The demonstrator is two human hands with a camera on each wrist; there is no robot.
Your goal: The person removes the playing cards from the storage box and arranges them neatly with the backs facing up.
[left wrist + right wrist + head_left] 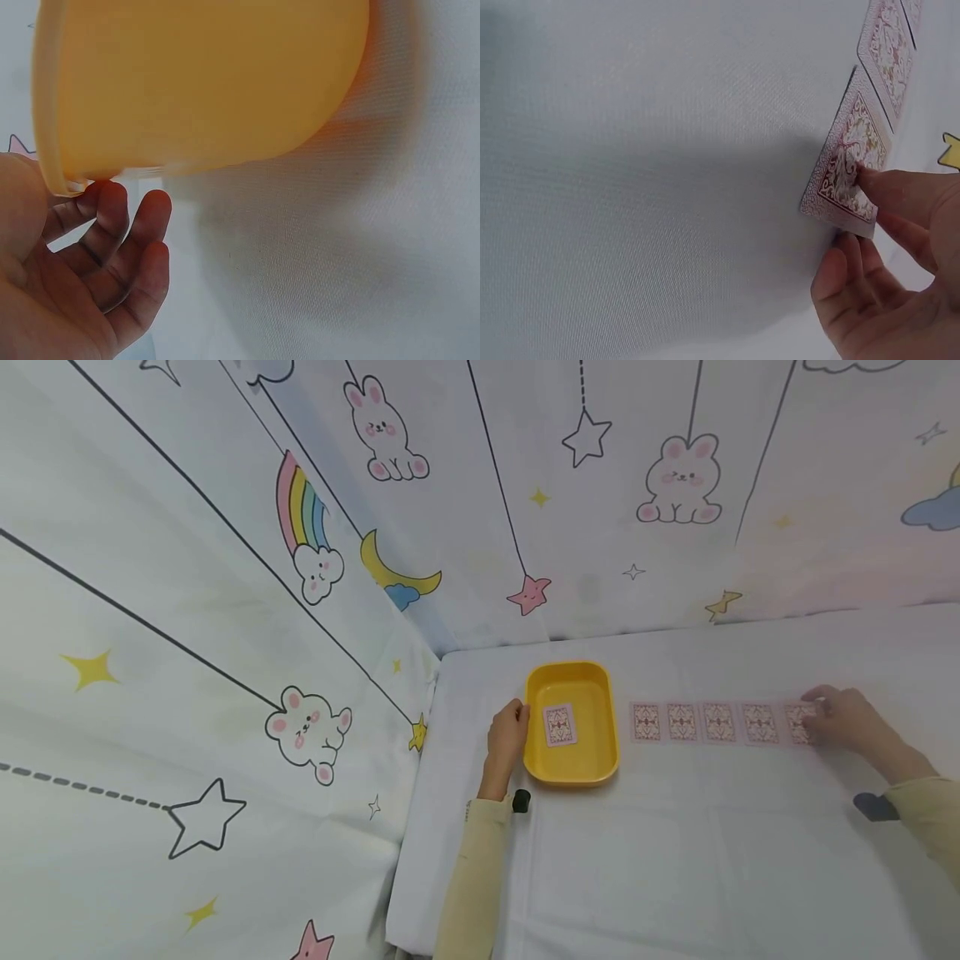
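A row of several playing cards (718, 722) lies face down on the white table, their backs patterned in red. At its right end, my right hand (843, 718) pinches the last playing card (853, 161), thumb on its back and other fingers at its near edge and underneath. My left hand (508, 733) holds the left rim of a yellow plastic tray (572, 778); its thumb is mostly hidden in the left wrist view, where the fingers (154, 214) curl below the rim. Inside the tray rests one face-down playing card (559, 725).
White cloth covers the table (675, 868). A curtain (480, 527) printed with rabbits, stars and a rainbow hangs behind and to the left. Dark pieces show beside each wrist, one by the left cuff (521, 801).
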